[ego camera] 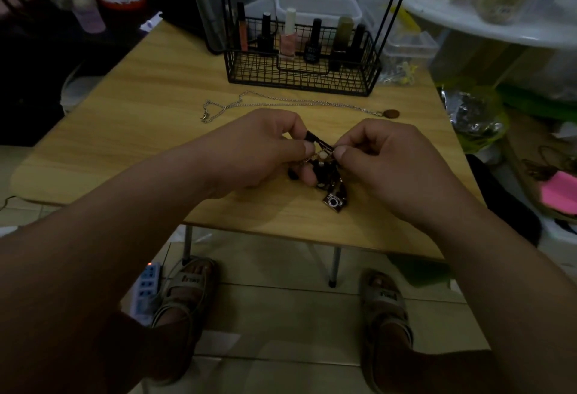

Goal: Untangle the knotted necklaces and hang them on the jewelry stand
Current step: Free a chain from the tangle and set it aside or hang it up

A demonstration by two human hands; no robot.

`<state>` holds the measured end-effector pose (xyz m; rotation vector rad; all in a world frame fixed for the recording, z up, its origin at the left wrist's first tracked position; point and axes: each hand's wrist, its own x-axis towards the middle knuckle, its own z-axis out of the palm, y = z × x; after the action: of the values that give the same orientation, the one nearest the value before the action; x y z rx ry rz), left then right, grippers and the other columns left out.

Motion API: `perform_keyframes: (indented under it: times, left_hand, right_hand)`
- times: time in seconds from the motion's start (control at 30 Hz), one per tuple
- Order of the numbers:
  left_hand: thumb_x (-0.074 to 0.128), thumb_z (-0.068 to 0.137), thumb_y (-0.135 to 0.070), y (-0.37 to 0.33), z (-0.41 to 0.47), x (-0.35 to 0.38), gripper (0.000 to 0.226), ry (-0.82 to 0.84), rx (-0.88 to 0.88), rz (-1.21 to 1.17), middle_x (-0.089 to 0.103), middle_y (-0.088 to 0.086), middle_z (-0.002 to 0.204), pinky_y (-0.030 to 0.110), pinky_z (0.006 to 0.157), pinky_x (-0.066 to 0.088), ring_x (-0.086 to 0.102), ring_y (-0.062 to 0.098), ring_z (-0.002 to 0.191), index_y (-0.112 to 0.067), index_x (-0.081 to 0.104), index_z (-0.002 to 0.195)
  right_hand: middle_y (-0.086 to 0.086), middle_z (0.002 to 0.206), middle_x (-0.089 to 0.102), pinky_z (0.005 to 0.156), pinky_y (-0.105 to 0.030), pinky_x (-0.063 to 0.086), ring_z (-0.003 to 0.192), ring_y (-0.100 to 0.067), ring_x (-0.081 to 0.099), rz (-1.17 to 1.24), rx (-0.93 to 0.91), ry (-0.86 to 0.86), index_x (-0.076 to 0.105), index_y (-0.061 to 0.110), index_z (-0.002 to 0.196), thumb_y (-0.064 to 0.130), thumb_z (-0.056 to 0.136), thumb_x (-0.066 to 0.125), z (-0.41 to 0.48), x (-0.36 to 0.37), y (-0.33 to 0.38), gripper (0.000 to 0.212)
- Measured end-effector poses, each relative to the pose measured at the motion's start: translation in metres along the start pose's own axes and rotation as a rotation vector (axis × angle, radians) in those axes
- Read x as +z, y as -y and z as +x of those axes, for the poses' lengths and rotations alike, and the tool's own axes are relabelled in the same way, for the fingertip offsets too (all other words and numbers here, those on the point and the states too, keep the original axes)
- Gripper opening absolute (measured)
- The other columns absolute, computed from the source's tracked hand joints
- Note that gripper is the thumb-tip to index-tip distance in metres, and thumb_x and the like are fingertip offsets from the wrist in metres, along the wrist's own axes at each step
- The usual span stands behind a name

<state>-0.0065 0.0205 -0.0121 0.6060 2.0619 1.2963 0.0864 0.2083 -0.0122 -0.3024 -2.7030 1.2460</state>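
Note:
Above the middle of the wooden table [118, 131], my left hand [259, 150] and my right hand [384, 162] both pinch a dark knotted necklace bundle [324, 171]. A black cord runs between my fingertips. A small camera-shaped pendant [334, 202] hangs from the tangle just over the tabletop. Stretched flat on the table behind my hands lies a silver chain necklace [281, 104], with a brown oval pendant [392, 114] at its right end. The jewelry stand's thin black rods [394, 0] rise from the black wire basket [299, 76] at the back.
The basket holds several nail polish bottles [287, 37]. Clear plastic boxes [318, 6] stand behind it. Bags and clutter [474, 118] crowd the right of the table. My sandalled feet [184, 290] and a power strip [146, 290] are on the tiled floor below.

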Motion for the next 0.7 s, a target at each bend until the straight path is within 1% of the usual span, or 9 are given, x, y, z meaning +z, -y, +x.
perform_keyframes:
  times: [0.03, 0.1, 0.13, 0.2, 0.27, 0.4, 0.47, 0.6, 0.7]
  left_hand:
    - [0.056, 0.106, -0.022, 0.0001, 0.0003, 0.0003, 0.009, 0.0, -0.007, -0.002, 0.079, 0.011, 0.09, 0.027, 0.047, 0.017, 0.029, 0.015, 0.048, -0.013, 0.058, 0.108]
    - [0.055, 0.107, -0.022, 0.0005, 0.0012, 0.0012, 0.008, 0.0, -0.021, -0.008, 0.079, 0.013, 0.09, 0.03, 0.049, 0.017, 0.029, 0.015, 0.05, -0.015, 0.058, 0.107]
    - [0.055, 0.107, -0.021, 0.0009, 0.0017, 0.0018, 0.007, -0.001, -0.026, -0.008, 0.079, 0.013, 0.09, 0.029, 0.049, 0.018, 0.029, 0.015, 0.05, -0.015, 0.058, 0.107]
    - [0.055, 0.106, -0.02, 0.0015, 0.0022, 0.0028, 0.006, -0.006, -0.031, -0.007, 0.079, 0.013, 0.089, 0.026, 0.045, 0.019, 0.029, 0.014, 0.048, -0.014, 0.057, 0.107]
    - [0.055, 0.106, -0.02, 0.0018, 0.0022, 0.0039, 0.005, -0.009, -0.026, 0.003, 0.079, 0.012, 0.089, 0.022, 0.042, 0.02, 0.029, 0.013, 0.045, -0.015, 0.057, 0.106]
    - [0.055, 0.106, -0.022, 0.0009, 0.0004, 0.0043, 0.006, -0.042, -0.003, 0.088, 0.08, 0.006, 0.088, 0.022, 0.042, 0.027, 0.037, 0.004, 0.041, -0.018, 0.058, 0.105]
    - [0.055, 0.106, -0.023, 0.0009, -0.0005, 0.0043, 0.006, -0.057, 0.004, 0.102, 0.08, 0.004, 0.086, 0.022, 0.044, 0.029, 0.039, 0.001, 0.042, -0.019, 0.058, 0.103]
    - [0.055, 0.106, -0.021, 0.0014, -0.001, 0.0048, 0.006, -0.057, 0.018, 0.073, 0.078, 0.006, 0.081, 0.018, 0.041, 0.032, 0.039, 0.007, 0.046, -0.017, 0.058, 0.102]
    - [0.055, 0.106, -0.021, 0.001, -0.0009, 0.0056, 0.008, -0.067, 0.026, 0.095, 0.076, 0.005, 0.077, 0.016, 0.041, 0.033, 0.041, 0.003, 0.044, -0.017, 0.059, 0.101]
  right_hand:
    - [0.006, 0.086, 0.073, 0.063, -0.014, 0.049, 0.083, -0.004, 0.066, 0.051, 0.027, 0.002, 0.073, 0.025, 0.09, 0.024, 0.095, 0.07, 0.0, 0.0001, 0.001, 0.006]
    - [-0.001, 0.088, 0.076, 0.073, -0.03, 0.057, 0.084, -0.015, 0.07, 0.142, 0.095, 0.002, 0.073, 0.022, 0.089, 0.021, 0.094, 0.069, 0.0003, 0.0009, 0.003, 0.007]
    - [-0.004, 0.089, 0.077, 0.075, -0.039, 0.058, 0.086, -0.021, 0.071, 0.179, 0.127, -0.002, 0.073, 0.02, 0.088, 0.021, 0.094, 0.069, 0.0005, 0.0015, 0.0037, 0.007]
    - [-0.008, 0.092, 0.077, 0.078, -0.045, 0.057, 0.088, -0.028, 0.072, 0.258, 0.183, -0.004, 0.073, 0.015, 0.088, 0.019, 0.093, 0.068, 0.0014, 0.0022, 0.0038, 0.008]
    - [-0.009, 0.094, 0.077, 0.079, -0.043, 0.057, 0.087, -0.03, 0.07, 0.317, 0.228, 0.004, 0.072, 0.012, 0.088, 0.018, 0.093, 0.067, 0.003, 0.0025, 0.0026, 0.009]
    - [-0.006, 0.088, 0.077, 0.069, -0.028, 0.053, 0.079, -0.013, 0.07, 0.542, 0.31, 0.038, 0.07, 0.009, 0.093, 0.013, 0.095, 0.063, 0.0054, -0.0013, 0.0027, 0.008]
    - [-0.003, 0.086, 0.077, 0.069, -0.027, 0.053, 0.078, -0.012, 0.07, 0.614, 0.344, 0.042, 0.071, 0.007, 0.097, 0.012, 0.096, 0.06, 0.0058, -0.0042, 0.0039, 0.011]
    - [-0.002, 0.081, 0.072, 0.07, -0.031, 0.05, 0.079, -0.015, 0.067, 0.726, 0.367, 0.032, 0.071, 0.012, 0.082, 0.01, 0.095, 0.058, 0.005, -0.0038, 0.005, 0.019]
    - [-0.001, 0.08, 0.069, 0.067, -0.03, 0.048, 0.075, -0.013, 0.064, 0.804, 0.385, 0.03, 0.068, 0.011, 0.081, 0.01, 0.094, 0.054, 0.0056, -0.002, 0.0053, 0.019]
